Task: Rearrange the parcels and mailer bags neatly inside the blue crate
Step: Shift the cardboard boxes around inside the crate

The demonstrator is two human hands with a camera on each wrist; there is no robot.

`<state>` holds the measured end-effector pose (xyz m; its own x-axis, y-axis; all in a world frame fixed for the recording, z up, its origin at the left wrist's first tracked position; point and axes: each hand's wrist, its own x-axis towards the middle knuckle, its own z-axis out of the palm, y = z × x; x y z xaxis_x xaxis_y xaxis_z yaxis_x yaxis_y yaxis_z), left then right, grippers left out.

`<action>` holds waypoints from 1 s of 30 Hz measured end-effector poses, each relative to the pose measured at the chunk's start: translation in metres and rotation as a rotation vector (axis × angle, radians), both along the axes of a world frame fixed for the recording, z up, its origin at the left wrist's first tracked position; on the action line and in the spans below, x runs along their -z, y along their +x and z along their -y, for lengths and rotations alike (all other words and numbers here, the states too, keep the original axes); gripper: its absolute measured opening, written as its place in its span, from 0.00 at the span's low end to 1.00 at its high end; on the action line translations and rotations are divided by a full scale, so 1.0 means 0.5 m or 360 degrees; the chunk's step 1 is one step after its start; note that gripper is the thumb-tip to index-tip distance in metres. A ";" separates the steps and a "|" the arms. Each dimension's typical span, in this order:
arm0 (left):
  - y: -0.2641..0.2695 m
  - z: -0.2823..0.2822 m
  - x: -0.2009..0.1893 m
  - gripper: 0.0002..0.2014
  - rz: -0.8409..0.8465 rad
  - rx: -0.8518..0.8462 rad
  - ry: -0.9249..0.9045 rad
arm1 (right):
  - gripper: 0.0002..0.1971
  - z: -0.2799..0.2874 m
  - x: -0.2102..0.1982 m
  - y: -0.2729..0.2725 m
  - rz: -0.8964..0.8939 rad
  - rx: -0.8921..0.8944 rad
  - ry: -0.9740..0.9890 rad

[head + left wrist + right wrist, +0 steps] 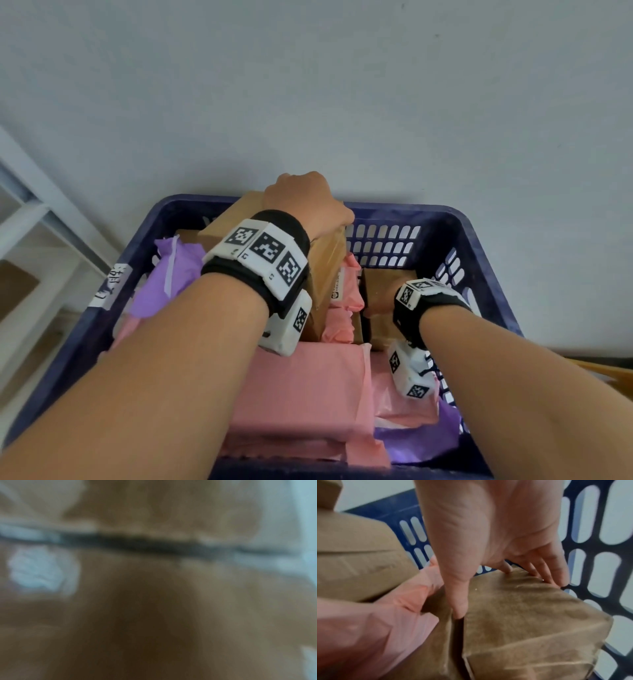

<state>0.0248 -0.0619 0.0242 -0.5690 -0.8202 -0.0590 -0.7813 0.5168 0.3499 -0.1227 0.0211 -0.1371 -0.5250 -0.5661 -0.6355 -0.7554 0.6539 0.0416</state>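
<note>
1. Fingers [553, 566] of the right hand [488, 534] clasp a small brown parcel [530, 615] by the blue crate [394, 214] wall.
2. Left hand [305, 202] seems clamped on a tall box [325, 274]; the wrist view is blurred.
3. Pink mailers [301, 387] and purple bags [171, 274] lie jumbled, so sorting looks roughly half done.

blue crate [404, 209]: slotted walls, holds all | tall brown parcel [325, 270]: on end at far wall, under left hand [305, 202] | small brown parcel [530, 615]: under right hand [488, 534], against right wall | pink mailer bags [301, 387]: flat, nearer than both hands | purple mailer bag [171, 274]: left of left hand
</note>
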 end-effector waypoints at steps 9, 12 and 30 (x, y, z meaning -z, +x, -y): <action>0.003 -0.006 -0.002 0.18 -0.0037 -0.0001 -0.0022 | 0.68 -0.032 -0.011 0.021 -0.0016 0.0476 -0.0201; 0.003 -0.006 -0.003 0.18 -0.0037 -0.0005 -0.0039 | 0.64 -0.045 -0.038 0.014 0.0013 0.0552 -0.0325; 0.004 -0.006 -0.006 0.13 0.0063 -0.0019 0.0001 | 0.42 -0.071 -0.160 -0.027 0.0398 0.1087 -0.0809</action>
<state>0.0268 -0.0588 0.0274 -0.5564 -0.8269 -0.0816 -0.8007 0.5073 0.3187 -0.1361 0.0569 -0.0572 -0.7310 -0.4249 -0.5340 -0.1413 0.8598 -0.4908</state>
